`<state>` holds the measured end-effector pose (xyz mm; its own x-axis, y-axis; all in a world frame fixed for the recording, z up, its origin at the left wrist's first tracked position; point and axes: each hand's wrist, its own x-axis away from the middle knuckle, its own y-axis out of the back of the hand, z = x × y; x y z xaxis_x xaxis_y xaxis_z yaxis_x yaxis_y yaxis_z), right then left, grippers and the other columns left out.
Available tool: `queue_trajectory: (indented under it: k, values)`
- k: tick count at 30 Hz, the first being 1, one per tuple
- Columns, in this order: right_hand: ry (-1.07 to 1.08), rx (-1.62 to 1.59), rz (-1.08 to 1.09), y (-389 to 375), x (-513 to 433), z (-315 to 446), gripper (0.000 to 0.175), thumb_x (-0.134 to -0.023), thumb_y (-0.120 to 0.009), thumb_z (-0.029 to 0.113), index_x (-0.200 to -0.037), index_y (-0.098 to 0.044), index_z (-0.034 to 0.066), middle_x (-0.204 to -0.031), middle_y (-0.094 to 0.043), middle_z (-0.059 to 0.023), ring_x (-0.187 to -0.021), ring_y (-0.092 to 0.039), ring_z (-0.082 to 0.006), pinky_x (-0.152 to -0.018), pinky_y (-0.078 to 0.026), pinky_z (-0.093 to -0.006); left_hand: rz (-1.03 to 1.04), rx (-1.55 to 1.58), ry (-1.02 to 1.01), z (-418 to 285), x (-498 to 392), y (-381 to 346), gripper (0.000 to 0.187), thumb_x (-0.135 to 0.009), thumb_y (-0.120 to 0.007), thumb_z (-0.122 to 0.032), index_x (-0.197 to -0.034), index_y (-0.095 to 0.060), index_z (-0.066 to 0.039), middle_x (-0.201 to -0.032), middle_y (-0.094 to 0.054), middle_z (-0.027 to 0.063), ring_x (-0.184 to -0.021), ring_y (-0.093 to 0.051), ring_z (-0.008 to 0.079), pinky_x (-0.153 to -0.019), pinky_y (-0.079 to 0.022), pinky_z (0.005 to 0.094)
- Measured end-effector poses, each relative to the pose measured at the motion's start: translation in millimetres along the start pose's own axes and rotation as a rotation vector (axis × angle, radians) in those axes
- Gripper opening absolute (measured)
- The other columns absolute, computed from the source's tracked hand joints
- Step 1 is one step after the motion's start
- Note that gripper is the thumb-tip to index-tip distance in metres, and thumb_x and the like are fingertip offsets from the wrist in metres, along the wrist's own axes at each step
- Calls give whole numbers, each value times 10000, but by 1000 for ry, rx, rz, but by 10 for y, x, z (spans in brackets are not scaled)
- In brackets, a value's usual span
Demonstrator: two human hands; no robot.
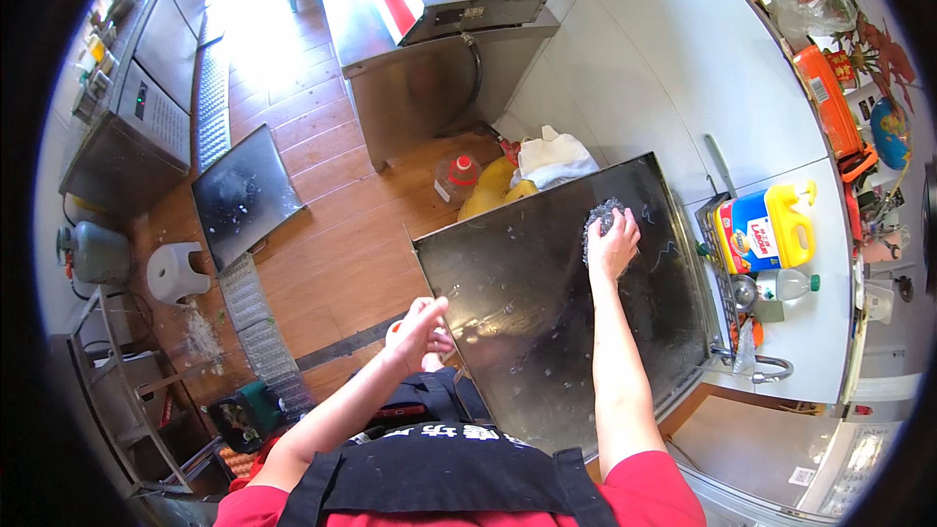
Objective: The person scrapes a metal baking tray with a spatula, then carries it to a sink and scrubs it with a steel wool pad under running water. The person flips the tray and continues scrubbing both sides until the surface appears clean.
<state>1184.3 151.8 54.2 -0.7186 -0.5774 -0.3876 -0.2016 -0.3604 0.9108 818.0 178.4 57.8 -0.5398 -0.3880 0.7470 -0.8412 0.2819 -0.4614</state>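
Observation:
A large dark metal panel [542,315] with a thin rim lies before me, wet, with water drops and soapy streaks on its surface. Fingers curled, my right hand [616,243] presses a grey wire scrubber [602,223] on the panel's upper right part. My left hand [419,334] is beside the panel's left edge, fingers partly bent; an orange, round-edged thing shows behind it, and whether the hand holds it I cannot tell. A yellow detergent jug [765,230] and a clear bottle with a green cap [787,284] stand beyond the panel's right edge, near a curved metal faucet [772,369].
A second dark panel [245,194] leans on the floor at the left, near a white stool [176,272] and a gas cylinder [95,252]. Past the large panel are a red-capped bottle [461,172], a white cloth [555,159] and a steel stove stand [417,88].

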Motion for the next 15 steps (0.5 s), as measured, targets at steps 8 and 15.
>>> queue_trajectory:
  k: [8, 15]
  values:
    - [40, -92, 39, 195, 248, 774, 379, -732, -698, 262, -1077, -609, 131, -1226, -528, -70, -1123, -490, -286, -857, -430, -458, -51, -84, 16, -202, -188, -4, 858, -801, -273, -832, -1211, -535, -125, -981, -645, 23, -701, -606, 183, -583, -500, 300]
    - [119, -192, 84, 243, 898, 1728, 301, -729, -712, 303, -938, -582, 129, -1088, -532, -55, -1048, -497, -264, -810, -409, -430, 39, -95, 192, -294, -170, 5, 984, -741, -207, -883, -1215, -545, -89, -1054, -665, 104, -849, -671, 249, -748, -547, 383]
